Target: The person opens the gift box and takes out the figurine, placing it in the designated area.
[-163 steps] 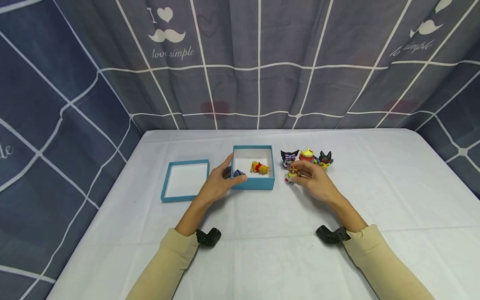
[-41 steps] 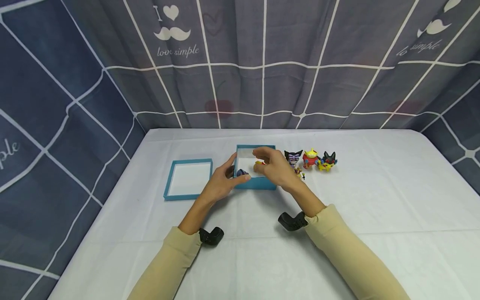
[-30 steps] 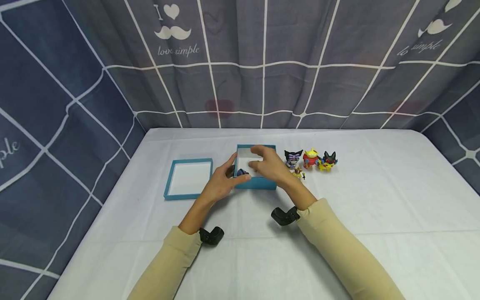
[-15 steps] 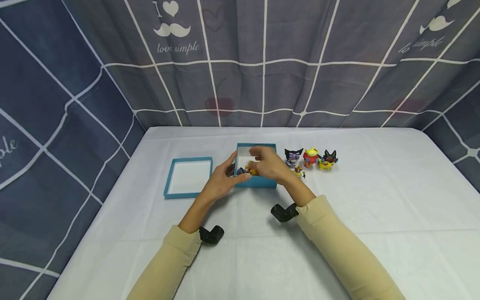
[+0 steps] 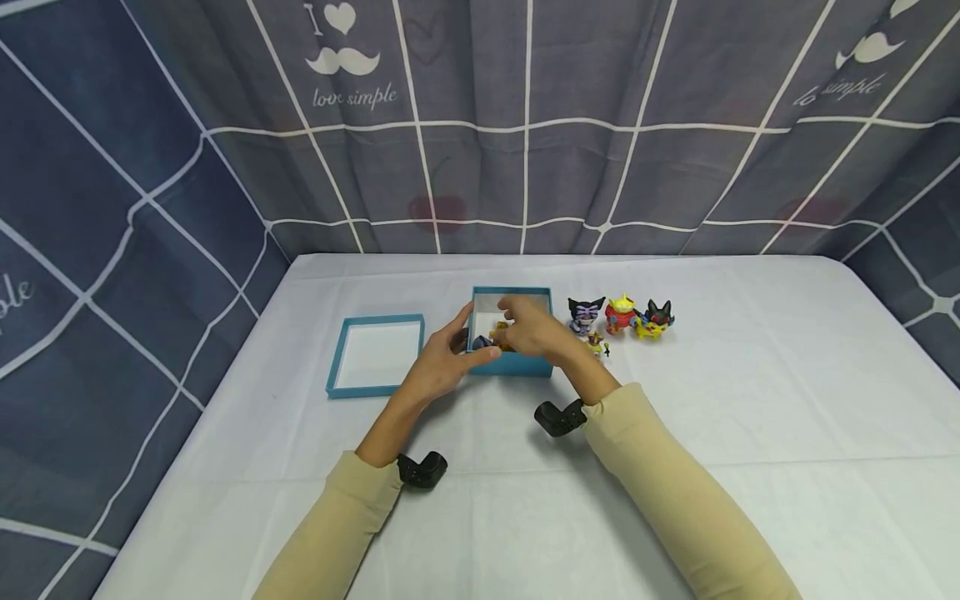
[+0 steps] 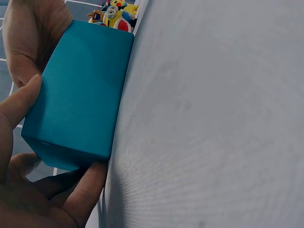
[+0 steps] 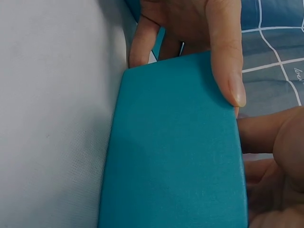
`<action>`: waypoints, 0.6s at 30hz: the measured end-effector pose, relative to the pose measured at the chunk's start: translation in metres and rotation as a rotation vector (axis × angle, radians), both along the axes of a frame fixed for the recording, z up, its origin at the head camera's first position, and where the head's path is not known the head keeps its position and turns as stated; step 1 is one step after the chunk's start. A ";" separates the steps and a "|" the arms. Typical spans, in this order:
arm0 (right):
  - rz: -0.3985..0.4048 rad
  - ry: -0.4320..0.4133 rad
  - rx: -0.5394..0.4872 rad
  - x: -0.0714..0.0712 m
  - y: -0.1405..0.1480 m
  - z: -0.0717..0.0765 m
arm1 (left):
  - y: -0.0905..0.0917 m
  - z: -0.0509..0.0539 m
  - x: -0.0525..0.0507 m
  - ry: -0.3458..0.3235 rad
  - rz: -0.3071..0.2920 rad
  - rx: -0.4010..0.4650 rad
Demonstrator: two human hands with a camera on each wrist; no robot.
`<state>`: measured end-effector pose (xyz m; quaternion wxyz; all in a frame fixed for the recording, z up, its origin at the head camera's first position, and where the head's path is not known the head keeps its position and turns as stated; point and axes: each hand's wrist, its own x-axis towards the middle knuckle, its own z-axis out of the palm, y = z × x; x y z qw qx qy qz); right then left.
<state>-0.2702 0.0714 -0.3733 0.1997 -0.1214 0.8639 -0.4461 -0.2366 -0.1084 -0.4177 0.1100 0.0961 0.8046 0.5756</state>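
Observation:
A teal box (image 5: 517, 365) with a white interior sits uncovered on the table. My left hand (image 5: 442, 362) grips its left side, thumb over the front wall; the left wrist view shows fingers low on the box's end. Inside, near the front left corner, lies a small blue-grey figurine (image 5: 482, 342). My right hand (image 5: 536, 325) reaches over the right wall, its curled fingers at a yellow bear figurine (image 5: 501, 336) beside the blue one. The hand partly covers the bear. In the right wrist view the front wall hides what the fingertips touch.
The teal-rimmed lid (image 5: 367, 392) lies inside up, left of the box. Right of it stand a black-and-purple figurine (image 5: 585, 315), a red-and-yellow one (image 5: 620, 314), a yellow one with black ears (image 5: 655, 321) and a small yellow-white one (image 5: 597, 344). A grey curtain (image 5: 465, 167) hangs behind.
My right hand has left the small yellow-white figurine on the table and moved left into the box. The yellow bear has shifted left, close to the blue figurine. My left hand stays on the box.

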 end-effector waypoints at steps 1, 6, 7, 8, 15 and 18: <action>0.001 -0.002 -0.001 0.000 0.000 0.000 | 0.000 0.000 0.000 -0.001 0.003 -0.001; 0.004 -0.022 -0.022 -0.002 -0.002 -0.002 | 0.000 0.000 0.000 0.001 0.017 -0.007; 0.007 -0.018 -0.019 -0.003 -0.002 -0.002 | 0.000 0.000 0.000 0.001 0.017 -0.010; 0.012 -0.014 -0.016 -0.004 -0.002 -0.004 | 0.001 0.000 0.001 0.000 0.018 -0.012; 0.063 0.051 0.030 -0.006 -0.004 -0.010 | 0.001 0.000 0.000 0.005 0.006 0.000; 0.059 0.081 0.078 -0.005 -0.005 -0.009 | 0.000 -0.001 -0.001 0.000 -0.001 0.008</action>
